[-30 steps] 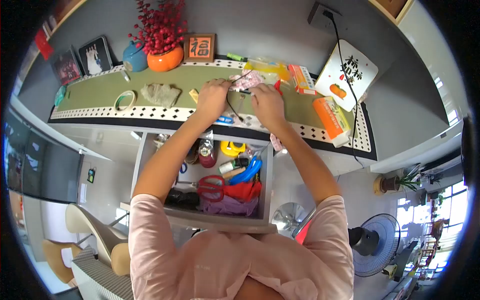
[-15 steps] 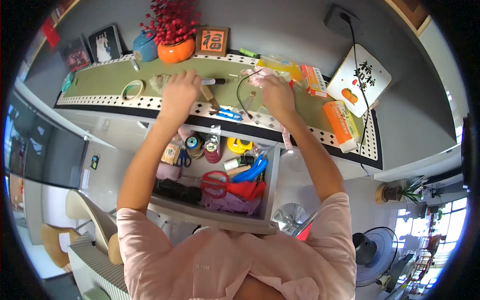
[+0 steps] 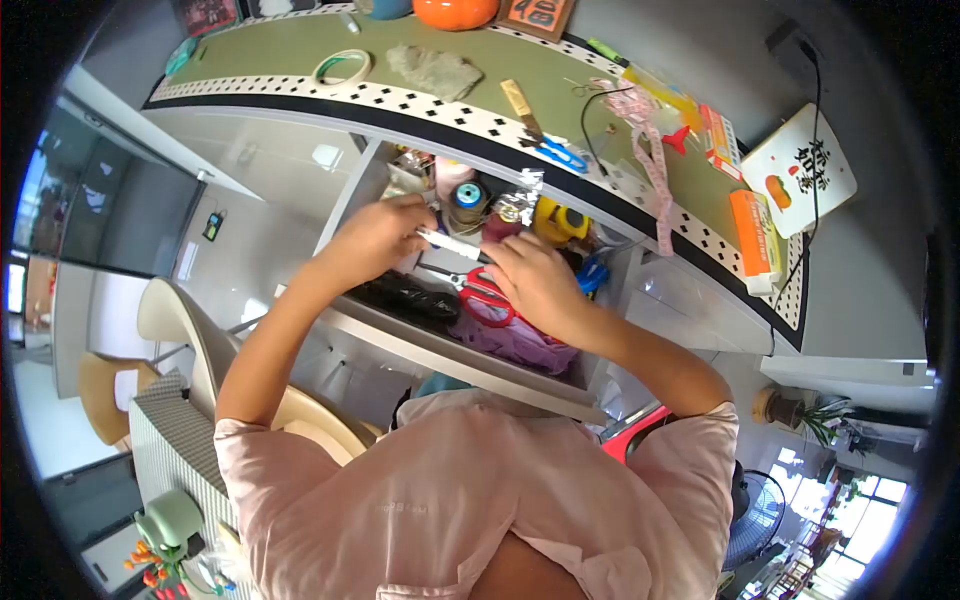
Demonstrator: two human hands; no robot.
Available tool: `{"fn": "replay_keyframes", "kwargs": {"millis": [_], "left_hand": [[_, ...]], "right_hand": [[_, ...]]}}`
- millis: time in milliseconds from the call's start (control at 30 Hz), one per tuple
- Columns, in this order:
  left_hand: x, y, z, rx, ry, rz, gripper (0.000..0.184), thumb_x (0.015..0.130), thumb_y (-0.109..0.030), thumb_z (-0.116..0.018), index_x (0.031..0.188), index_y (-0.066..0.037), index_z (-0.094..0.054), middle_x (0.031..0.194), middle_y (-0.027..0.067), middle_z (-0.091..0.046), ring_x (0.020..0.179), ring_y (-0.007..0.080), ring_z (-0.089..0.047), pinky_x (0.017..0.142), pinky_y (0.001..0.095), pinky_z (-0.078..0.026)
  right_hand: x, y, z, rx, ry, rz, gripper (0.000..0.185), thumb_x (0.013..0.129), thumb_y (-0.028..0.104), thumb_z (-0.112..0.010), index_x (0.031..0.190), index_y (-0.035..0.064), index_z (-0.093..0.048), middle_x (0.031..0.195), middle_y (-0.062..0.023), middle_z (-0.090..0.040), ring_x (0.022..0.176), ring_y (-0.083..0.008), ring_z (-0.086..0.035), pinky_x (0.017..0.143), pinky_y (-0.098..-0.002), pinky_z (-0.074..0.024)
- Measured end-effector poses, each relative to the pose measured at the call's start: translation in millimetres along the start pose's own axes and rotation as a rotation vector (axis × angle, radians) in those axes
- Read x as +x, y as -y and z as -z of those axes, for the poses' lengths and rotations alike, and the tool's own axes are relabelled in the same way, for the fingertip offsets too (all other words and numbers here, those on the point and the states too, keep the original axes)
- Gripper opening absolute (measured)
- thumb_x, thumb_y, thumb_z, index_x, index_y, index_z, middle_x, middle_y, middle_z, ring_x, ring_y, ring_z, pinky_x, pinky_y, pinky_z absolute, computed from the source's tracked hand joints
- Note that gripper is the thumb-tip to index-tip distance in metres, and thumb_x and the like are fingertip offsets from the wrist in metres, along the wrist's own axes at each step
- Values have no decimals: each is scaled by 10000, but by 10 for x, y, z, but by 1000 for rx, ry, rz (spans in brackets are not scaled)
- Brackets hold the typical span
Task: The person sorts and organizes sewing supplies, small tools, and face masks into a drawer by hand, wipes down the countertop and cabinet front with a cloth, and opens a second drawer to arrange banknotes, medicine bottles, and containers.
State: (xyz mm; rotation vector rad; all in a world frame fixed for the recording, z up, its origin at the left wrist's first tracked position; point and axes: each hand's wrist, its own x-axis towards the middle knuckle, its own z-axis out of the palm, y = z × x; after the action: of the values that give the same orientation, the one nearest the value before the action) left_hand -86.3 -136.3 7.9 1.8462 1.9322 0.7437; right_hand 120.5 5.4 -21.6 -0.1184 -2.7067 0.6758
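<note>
Above the open drawer [image 3: 345, 325], my left hand [image 3: 375, 242] pinches one end of a white marker pen [image 3: 452, 243]. My right hand [image 3: 540, 285] closes on its other end, its fingers covering the tip there. Beneath the hands lie red-handled scissors [image 3: 487, 297], a black plastic bundle [image 3: 408, 298] and a purple bag [image 3: 515, 345]. Towards the drawer's back are a spool of blue thread [image 3: 467, 195] and a yellow tape measure [image 3: 562, 220]. My right forearm partly hides the drawer's right side.
On the green-topped table [image 3: 270, 50] lie a tape roll [image 3: 342, 68], a grey cloth [image 3: 435, 72], a tan-handled tool [image 3: 520, 103], a blue-handled item [image 3: 560, 153] and a pink measuring tape [image 3: 655, 170]. A black cable [image 3: 816, 130] hangs at right; a chair [image 3: 185, 320] stands at left.
Both hands have moved from above the table down over the drawer. The marker pen has come along and is now between them. The view has tilted down; the pink tape lies released on the table.
</note>
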Motion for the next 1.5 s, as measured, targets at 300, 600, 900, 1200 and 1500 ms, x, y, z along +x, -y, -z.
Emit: {"fn": "replay_keyframes", "kwargs": {"millis": [300, 600, 900, 1200, 1500], "left_hand": [[-209, 830, -365, 71, 153, 94, 319, 714, 65, -565, 1021, 10, -633, 1057, 208, -615, 1011, 355, -580, 864, 412, -461], [-199, 758, -454, 81, 239, -39, 275, 735, 50, -547, 997, 6, -618, 1046, 178, -604, 1043, 348, -561, 906, 425, -443], [-52, 528, -346, 218, 348, 18, 198, 778, -1, -534, 945, -11, -639, 1010, 185, -618, 962, 362, -588, 816, 432, -475], [665, -161, -112, 73, -166, -23, 110, 802, -82, -607, 886, -34, -660, 885, 132, -647, 824, 330, -618, 692, 406, -494], [1723, 265, -320, 462, -302, -282, 389, 746, -6, -548, 1129, -38, -609, 1186, 131, -590, 1118, 283, -548, 942, 370, -434]], "right_hand": [[42, -228, -807, -109, 201, -118, 206, 805, 97, -616, 988, 4, -608, 878, -172, -605, 857, -347, -577, 746, -435, -479], [-115, -326, -696, -280, 214, -150, 149, 790, 119, -625, 894, 25, -577, 863, -133, -611, 853, -309, -588, 722, -411, -493], [-170, -262, -699, -428, 121, -50, 276, 781, 193, -645, 1003, 31, -626, 899, -82, -582, 885, -233, -582, 702, -353, -511], [221, -266, 379, -363, -347, -16, 57, 753, 114, -607, 755, 74, -566, 737, -55, -534, 734, -238, -578, 601, -360, -495], [516, -989, 488, -559, -265, -113, 112, 772, 150, -638, 851, 73, -661, 838, -48, -585, 861, -236, -577, 728, -360, -501]]}}
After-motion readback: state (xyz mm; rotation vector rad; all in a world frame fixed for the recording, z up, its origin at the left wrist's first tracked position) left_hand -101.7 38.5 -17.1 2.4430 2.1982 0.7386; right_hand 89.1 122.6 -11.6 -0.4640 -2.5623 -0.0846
